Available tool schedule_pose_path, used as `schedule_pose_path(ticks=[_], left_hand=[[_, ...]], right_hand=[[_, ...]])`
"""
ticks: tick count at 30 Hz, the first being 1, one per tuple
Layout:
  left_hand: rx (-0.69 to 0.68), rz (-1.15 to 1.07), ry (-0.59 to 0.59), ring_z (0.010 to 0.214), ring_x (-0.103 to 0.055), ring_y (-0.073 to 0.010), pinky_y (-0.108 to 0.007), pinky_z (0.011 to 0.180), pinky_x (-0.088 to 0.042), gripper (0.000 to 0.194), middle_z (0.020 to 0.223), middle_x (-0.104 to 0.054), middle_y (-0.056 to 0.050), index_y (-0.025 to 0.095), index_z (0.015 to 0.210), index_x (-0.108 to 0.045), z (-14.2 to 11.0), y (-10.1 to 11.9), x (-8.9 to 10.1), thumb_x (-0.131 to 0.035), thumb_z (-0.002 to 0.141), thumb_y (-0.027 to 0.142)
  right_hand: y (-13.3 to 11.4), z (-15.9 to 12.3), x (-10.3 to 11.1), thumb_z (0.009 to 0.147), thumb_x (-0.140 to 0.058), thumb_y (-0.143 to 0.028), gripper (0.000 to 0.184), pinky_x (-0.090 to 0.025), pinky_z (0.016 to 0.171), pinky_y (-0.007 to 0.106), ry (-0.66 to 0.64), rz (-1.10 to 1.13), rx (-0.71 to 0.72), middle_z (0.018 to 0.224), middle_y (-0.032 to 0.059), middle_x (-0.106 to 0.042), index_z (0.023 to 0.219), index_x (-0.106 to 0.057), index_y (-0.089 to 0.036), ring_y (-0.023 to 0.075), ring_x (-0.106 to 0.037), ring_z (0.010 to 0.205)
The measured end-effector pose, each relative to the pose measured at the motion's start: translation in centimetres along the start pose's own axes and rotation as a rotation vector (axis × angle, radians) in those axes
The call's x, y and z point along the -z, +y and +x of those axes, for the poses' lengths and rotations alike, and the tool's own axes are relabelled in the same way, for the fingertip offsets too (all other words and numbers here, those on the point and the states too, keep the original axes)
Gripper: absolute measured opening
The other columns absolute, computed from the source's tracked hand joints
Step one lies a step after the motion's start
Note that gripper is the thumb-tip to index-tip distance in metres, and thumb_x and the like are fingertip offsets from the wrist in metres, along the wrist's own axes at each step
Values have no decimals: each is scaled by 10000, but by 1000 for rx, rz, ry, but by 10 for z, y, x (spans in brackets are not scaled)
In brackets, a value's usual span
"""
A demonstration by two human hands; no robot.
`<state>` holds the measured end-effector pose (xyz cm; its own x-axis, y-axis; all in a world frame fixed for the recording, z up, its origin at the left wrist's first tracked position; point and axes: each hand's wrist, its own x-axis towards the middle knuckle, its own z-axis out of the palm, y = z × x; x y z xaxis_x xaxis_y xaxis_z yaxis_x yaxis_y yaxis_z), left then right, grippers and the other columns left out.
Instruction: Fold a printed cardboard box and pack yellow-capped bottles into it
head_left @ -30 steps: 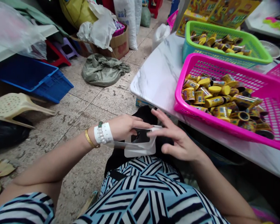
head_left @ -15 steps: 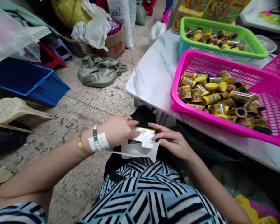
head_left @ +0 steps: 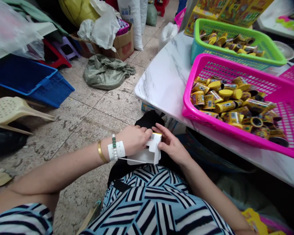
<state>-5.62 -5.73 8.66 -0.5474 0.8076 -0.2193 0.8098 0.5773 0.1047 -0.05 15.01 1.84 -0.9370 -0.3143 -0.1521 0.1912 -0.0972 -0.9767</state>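
Over my lap, both hands grip a small white cardboard carton that is partly folded, with a printed flap at its top. My left hand pinches its left side; a pearl bracelet, a white band and a gold bangle sit on that wrist. My right hand presses the carton's right side with its fingers curled against it. On the marble table to the right, a pink basket holds several yellow-labelled small canisters.
A green basket with more canisters stands behind the pink one on the marble table. On the tiled floor to the left lie a blue crate, a beige plastic stool, a grey-green sack and a cardboard box.
The carton went from an open flat sleeve to a tighter folded shape. My right hand moved from spread fingers to pressing against the carton, and both hands drew closer together.
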Motion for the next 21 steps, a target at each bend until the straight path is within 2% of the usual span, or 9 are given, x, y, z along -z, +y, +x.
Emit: schedule_pose_path(ticks=[3,7,9,12,15,19,21], left_hand=[[25,-71,-27,724,-677,-262,-314,573,-456,325,927,-698,-116,145,1111,-503,-3,-5,5,-534,881,372],[29,-107,-55,729,-685,-255,-299,576,-462,327,910,-706,-109,151,1135,-491,-3,-7,7,-536,880,351],[31,-80,-53,761,-694,-265,-319,616,-492,305,981,-700,-145,132,1131,-517,-3,-5,5,-537,882,306],[30,-37,-52,862,-704,-316,-389,695,-530,391,1207,-630,-249,79,1227,-531,-3,-2,2,-526,895,287],[5,-10,-72,1024,-676,-366,-445,808,-534,541,1396,-487,-324,24,1381,-450,-4,-2,-3,-502,918,298],[-8,-32,-63,1306,-507,-375,-454,993,-471,539,1481,-412,-296,9,1411,-426,-2,-2,-13,-471,919,226],[16,-92,-45,1350,-463,-364,-463,1028,-454,534,1490,-413,-277,26,1412,-434,0,-2,-15,-474,916,216]], right_hand=[[2,3,-5,760,-754,-560,901,-354,1145,456,11,-27,-1,1520,147,-428,1495,-344,-239,274,-434,1381],[-1,3,-12,756,-770,-427,884,-412,1093,451,74,-320,-95,1469,140,-485,1491,-326,-218,264,-530,1284],[-7,3,-14,756,-742,-354,852,-433,1069,455,54,-448,-137,1438,133,-516,1485,-324,-213,256,-565,1233],[-17,0,-15,725,-724,-291,902,-427,1070,461,-19,-569,-163,1450,121,-506,1506,-277,-231,258,-557,1236],[-22,-3,-19,691,-725,-282,971,-434,1061,461,-2,-659,-162,1462,117,-490,1526,-233,-239,274,-554,1236],[-18,-2,-28,689,-681,-269,979,-465,1021,463,122,-726,-155,1434,143,-505,1538,-196,-211,291,-578,1200],[-16,-1,-32,684,-675,-264,995,-482,997,458,146,-723,-149,1396,140,-537,1544,-177,-206,291,-600,1166]])
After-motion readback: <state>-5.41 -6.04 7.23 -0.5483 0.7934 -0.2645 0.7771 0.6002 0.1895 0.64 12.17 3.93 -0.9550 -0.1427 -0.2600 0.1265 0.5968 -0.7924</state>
